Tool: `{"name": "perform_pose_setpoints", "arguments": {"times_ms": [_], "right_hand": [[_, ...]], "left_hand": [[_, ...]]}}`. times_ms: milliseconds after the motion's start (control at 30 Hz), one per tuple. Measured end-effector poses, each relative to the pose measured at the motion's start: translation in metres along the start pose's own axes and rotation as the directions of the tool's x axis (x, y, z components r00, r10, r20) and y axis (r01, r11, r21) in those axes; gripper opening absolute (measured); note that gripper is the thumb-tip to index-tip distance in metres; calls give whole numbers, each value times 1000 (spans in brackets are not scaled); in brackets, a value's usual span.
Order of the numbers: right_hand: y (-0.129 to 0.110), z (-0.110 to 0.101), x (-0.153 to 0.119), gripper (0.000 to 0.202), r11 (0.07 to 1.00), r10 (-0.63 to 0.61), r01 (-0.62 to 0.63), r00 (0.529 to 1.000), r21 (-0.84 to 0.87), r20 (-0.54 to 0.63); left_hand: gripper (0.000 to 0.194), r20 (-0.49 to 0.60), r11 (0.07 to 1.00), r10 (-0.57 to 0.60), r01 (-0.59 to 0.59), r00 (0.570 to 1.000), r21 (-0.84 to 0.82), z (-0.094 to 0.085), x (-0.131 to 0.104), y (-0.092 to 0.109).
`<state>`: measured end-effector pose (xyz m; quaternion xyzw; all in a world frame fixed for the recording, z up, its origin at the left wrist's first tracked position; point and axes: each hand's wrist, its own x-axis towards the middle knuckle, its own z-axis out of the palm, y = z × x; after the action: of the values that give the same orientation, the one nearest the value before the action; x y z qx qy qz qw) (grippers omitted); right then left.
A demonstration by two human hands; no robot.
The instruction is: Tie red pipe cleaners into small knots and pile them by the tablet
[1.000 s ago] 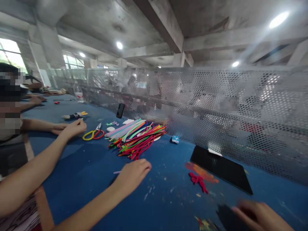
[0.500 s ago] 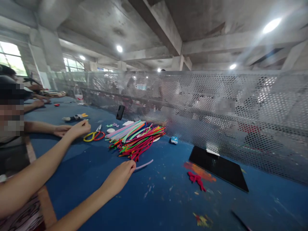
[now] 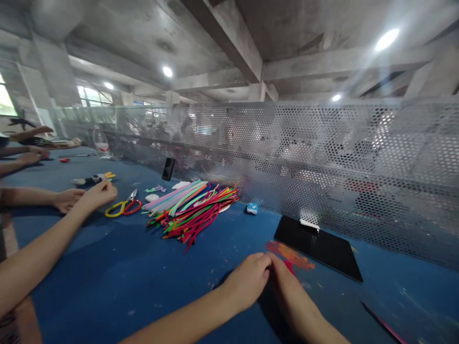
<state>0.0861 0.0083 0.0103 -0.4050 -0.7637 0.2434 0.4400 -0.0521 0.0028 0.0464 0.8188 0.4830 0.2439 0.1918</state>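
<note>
My left hand [image 3: 249, 279] is closed, with its fingertips meeting those of my right hand [image 3: 287, 279] above the blue table [image 3: 172, 282]. The fingers of both hands are pressed together, and whatever lies between them is hidden. Part of a red twisted piece [image 3: 289, 266] shows just behind my right hand. To the left of my hands is a pile of many-coloured fuzzy sticks [image 3: 195, 210], lilac and mint ones at its left, red and orange ones at its right.
Scissors [image 3: 125, 206] with yellow and red handles lie left of the pile, near another person's hands [image 3: 98, 193]. A black tablet [image 3: 319, 246], a small blue packet [image 3: 252, 208] and a phone [image 3: 168, 169] are near the perforated metal screen [image 3: 287, 143]. A dark thin stick [image 3: 382, 321] lies right.
My left hand has moved right, away from the pile, and the lilac stick it held no longer shows. My right hand has come into view against it. The view has turned right.
</note>
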Motion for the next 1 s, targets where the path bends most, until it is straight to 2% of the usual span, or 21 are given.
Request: {"name": "perform_pose_setpoints", "arguments": {"times_ms": [100, 167, 233, 300, 467, 533, 667, 700, 833, 1000], "right_hand": [[14, 4, -2, 30, 999, -34, 37, 996, -25, 80], [22, 2, -4, 26, 996, -33, 43, 991, -72, 130], [26, 0, -4, 22, 991, -13, 32, 989, -129, 149], [28, -2, -4, 20, 988, -1, 22, 992, -156, 128], [28, -8, -2, 18, 995, 29, -26, 999, -92, 42], [27, -9, -2, 18, 997, 74, -74, 997, -12, -21], [26, -8, -2, 23, 977, 151, -129, 981, 169, -123], [26, -8, -2, 23, 971, 151, -124, 981, 206, -122], [24, -9, -2, 20, 956, 109, -67, 985, 284, -132], [27, -8, 1, 16, 929, 138, -85, 983, 361, -123]], "left_hand": [[19, 23, 996, -31, 33, 999, -84, 5, -7, -14], [13, 23, 968, -98, 101, 995, -228, 9, -7, -22], [9, 27, 901, -193, 188, 981, -392, 12, -2, -28], [14, 73, 811, -267, 265, 961, -522, 14, 4, -32], [26, 248, 611, -283, 374, 926, -698, 15, 13, -35], [25, 307, 493, -249, 394, 918, -776, 15, 11, -33], [16, 403, 89, -130, 416, 906, -905, 19, 7, -28], [16, 409, 23, -121, 415, 904, -910, 20, 6, -27], [20, 361, -41, -208, 360, 909, -932, 25, 7, -26], [24, 296, -9, -290, 306, 910, -952, 29, 8, -26]]}}
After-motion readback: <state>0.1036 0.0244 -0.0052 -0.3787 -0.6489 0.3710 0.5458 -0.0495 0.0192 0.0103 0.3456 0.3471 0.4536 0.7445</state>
